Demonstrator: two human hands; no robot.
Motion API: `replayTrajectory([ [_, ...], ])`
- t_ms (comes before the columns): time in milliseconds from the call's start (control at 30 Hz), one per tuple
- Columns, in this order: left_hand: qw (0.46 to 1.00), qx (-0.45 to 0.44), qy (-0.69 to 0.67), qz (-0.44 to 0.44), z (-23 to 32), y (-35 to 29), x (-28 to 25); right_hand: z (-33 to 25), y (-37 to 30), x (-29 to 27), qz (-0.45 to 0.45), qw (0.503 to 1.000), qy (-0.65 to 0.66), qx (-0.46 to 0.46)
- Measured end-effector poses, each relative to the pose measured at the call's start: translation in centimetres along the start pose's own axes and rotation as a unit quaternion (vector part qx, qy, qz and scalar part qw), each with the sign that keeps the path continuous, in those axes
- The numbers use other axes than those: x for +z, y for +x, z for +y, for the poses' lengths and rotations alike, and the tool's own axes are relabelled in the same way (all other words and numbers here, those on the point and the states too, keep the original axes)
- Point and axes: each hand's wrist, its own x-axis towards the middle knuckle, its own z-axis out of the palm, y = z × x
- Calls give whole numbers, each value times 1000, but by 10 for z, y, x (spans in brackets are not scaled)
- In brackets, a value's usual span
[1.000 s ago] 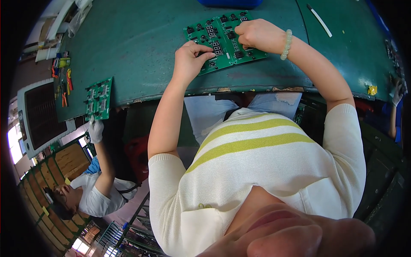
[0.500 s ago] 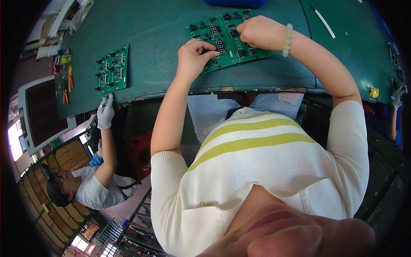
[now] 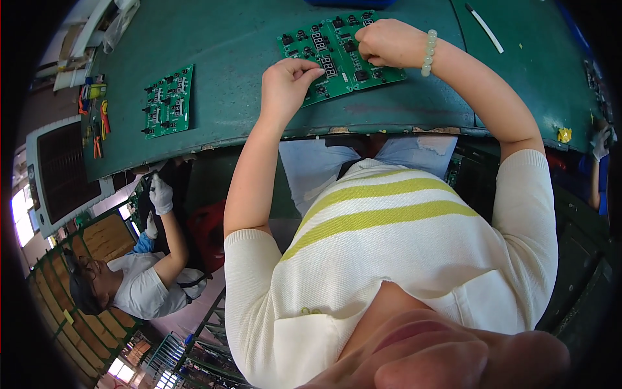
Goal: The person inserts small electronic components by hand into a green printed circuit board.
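A green circuit board panel (image 3: 343,83) lies on the green table in front of me. It carries black buttons and several digit displays, one of them a digit display (image 3: 328,65) beside my left fingertips. My left hand (image 3: 285,87) reaches over the panel's left part, thumb and forefinger pinched together at that display's edge. Whatever is between them is too small to make out. Over the right part, my right hand (image 3: 392,44) has its fingers curled down to the board, a beaded bracelet (image 3: 429,53) on the wrist. Its fingertips are partly hidden.
Another green circuit board (image 3: 168,104) lies to the left, near pliers-like hand tools (image 3: 103,120). A white pen (image 3: 484,28) lies far right, a blue container (image 3: 350,2) at the far edge. A co-worker's gloved hand (image 3: 161,194) is at left; another person's gloved hand (image 3: 601,142) is at right.
My left thumb and forefinger have come closer together and drawn slightly left. My right hand stays over the board. The left co-worker's gloved hand has pulled back from the other board.
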Motion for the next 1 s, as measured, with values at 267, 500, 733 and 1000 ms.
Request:
replayTrajectory([
  [267, 992, -75, -105, -17, -8, 3, 10, -1, -15, 11, 83, 996, 38, 23],
  [500, 995, -85, -50, -29, -10, 3, 7, -1, -27, 19, 165, 985, 52, 12],
  [733, 993, 67, 88, -33, -4, 4, 4, -2, -69, 27, 302, 789, 485, 227],
  [1000, 982, 93, 107, -122, -2, 12, -8, -2, -106, 63, 312, 656, 637, 259],
])
